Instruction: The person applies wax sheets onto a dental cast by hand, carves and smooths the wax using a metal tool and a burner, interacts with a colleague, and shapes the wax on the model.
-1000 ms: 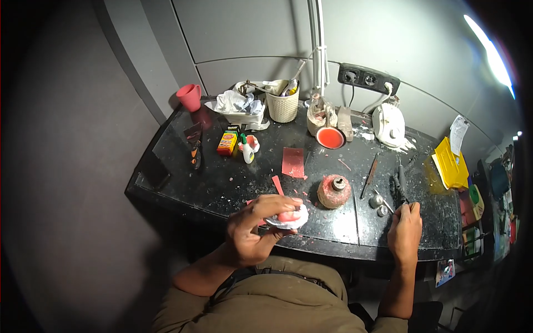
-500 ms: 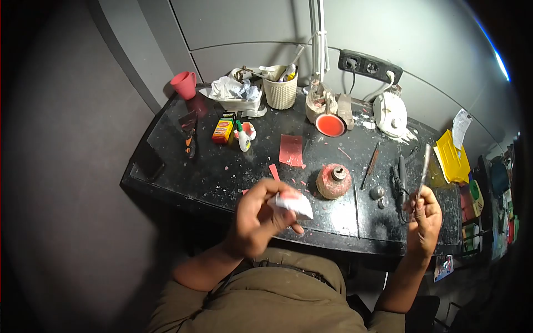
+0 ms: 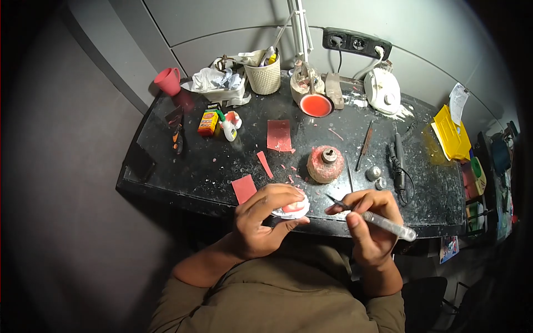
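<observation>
My left hand is wrapped around a white plaster dental model with pink wax on it, above the front edge of the table. Fingers cover part of the model. Just to the right, my right hand grips a wax carving knife like a pen; its dark tip points left at the model without touching it. Behind the hands stands a round, wax-smeared burner with a metal neck. Pink wax sheets and a thin wax strip lie beyond the left hand.
A dish of red wax, a woven tool cup and a white device stand at the back. Left are a pink mug, a glue bottle and a yellow-red box. A corded handpiece lies right.
My right hand has swung in from the right, and the knife has turned from upright to pointing left at the model. The model has tilted so its pink wax shows more. The view has shifted slightly.
</observation>
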The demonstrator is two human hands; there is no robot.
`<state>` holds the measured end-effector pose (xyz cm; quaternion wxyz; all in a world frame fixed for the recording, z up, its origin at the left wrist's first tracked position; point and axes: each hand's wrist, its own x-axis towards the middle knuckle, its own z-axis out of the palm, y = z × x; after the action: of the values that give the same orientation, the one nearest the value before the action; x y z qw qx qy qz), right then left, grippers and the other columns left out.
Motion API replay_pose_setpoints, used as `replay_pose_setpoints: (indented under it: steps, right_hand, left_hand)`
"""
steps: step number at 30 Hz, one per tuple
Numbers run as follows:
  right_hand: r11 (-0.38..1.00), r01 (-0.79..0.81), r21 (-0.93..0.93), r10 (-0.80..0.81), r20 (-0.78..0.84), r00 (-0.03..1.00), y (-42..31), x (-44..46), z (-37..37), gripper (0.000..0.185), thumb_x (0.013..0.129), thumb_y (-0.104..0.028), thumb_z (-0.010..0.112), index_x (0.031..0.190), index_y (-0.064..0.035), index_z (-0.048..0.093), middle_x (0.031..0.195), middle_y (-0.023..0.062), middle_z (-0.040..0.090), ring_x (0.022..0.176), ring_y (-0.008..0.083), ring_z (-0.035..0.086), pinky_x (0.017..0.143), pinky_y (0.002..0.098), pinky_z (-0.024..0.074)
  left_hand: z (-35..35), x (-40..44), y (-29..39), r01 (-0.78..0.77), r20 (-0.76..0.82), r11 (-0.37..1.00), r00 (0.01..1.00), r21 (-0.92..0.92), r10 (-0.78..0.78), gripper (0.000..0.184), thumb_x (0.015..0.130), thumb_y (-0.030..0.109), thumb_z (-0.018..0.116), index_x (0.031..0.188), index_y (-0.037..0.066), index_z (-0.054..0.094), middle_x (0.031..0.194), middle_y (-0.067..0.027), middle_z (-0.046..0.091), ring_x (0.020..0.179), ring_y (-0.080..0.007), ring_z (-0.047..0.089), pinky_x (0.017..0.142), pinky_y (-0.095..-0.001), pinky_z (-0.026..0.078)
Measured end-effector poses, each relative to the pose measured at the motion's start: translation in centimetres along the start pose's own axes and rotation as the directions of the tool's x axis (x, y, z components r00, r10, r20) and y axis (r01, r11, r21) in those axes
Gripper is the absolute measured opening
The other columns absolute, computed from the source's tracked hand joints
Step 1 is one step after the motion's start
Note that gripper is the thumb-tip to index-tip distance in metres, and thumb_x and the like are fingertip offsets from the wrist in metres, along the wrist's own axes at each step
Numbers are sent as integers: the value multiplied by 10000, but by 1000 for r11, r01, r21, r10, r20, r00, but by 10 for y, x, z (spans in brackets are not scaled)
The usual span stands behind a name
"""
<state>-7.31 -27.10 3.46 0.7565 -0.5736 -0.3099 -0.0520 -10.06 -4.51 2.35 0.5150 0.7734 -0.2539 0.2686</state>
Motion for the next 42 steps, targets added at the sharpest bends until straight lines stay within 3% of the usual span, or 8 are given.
replay_pose_setpoints:
  steps: [4, 7, 10, 14, 16, 18, 33, 42]
  right_hand:
    - [970, 53, -237, -57, -11, 998, -3, -5, 13, 330, 921, 63, 697, 1230, 66, 583, 986, 224, 739, 897, 255, 764, 807, 349, 609]
    - [823, 296, -484, -207, 230, 951, -8, 6, 7, 287, 840, 95, 750, 1117, 50, 690, 1022, 213, 752, 919, 307, 768, 781, 346, 621]
    - [791, 341, -508, -255, 233, 938, -4, 2, 15, 135, 988, -28, 652, 1086, 65, 667, 1060, 242, 744, 1011, 332, 757, 881, 383, 614]
    - [799, 356, -484, -261, 254, 931, 2, -6, 22, 156, 1002, -36, 634, 1124, 62, 641, 1125, 261, 728, 1065, 345, 743, 915, 416, 611]
    - [790, 373, -487, -261, 284, 923, 3, -6, 21, 170, 992, -14, 636, 1141, 65, 630, 1147, 266, 722, 1061, 348, 744, 915, 415, 611]
    - [758, 422, -497, -298, 310, 903, 4, -6, 21, 313, 859, 43, 778, 1146, 70, 654, 1172, 251, 720, 1090, 341, 739, 802, 349, 630]
    - [700, 475, -533, -330, 349, 877, 9, -5, 21, 283, 863, 27, 778, 1115, 97, 668, 1147, 264, 720, 1049, 331, 750, 782, 343, 633]
    - [759, 435, -485, -301, 331, 894, 2, 0, 18, 264, 846, 48, 782, 1083, 91, 673, 1098, 256, 725, 993, 325, 760, 788, 359, 642]
  left_hand:
    - [3, 2, 3, -86, 11, 996, 996, 30, 86, 404, 745, -38, 878, 1084, -39, 658, 1042, -189, 725, 1006, -326, 729, 884, -406, 598]
    - [3, -1, 3, -98, 7, 994, 995, 42, 98, 416, 751, -36, 865, 1113, -42, 658, 1046, -184, 718, 997, -332, 726, 872, -407, 601]
    - [2, -3, 2, -109, 4, 991, 994, 75, 109, 422, 754, -72, 824, 1143, -46, 662, 1056, -183, 709, 1000, -337, 722, 872, -405, 602]
    - [2, -2, 7, -90, -26, 985, 995, 147, 95, 359, 763, -141, 773, 1091, -48, 661, 1038, -199, 735, 1003, -351, 741, 867, -404, 615]
    - [4, -3, 6, -102, -38, 982, 993, 160, 110, 356, 765, -148, 760, 1093, -49, 662, 1036, -201, 736, 1004, -352, 742, 869, -406, 617]
    - [4, -3, 6, -113, -48, 979, 991, 171, 123, 353, 767, -155, 746, 1094, -50, 664, 1035, -204, 737, 1005, -353, 743, 871, -407, 618]
    - [2, -3, 7, -99, -41, 975, 993, 200, 109, 334, 786, -138, 747, 1099, -52, 670, 1047, -223, 737, 1004, -342, 745, 871, -400, 618]
    - [-9, -1, 13, 92, 48, 996, 995, 0, -92, 325, 778, -63, 819, 1079, -46, 699, 1056, -213, 744, 1008, -297, 745, 878, -378, 599]
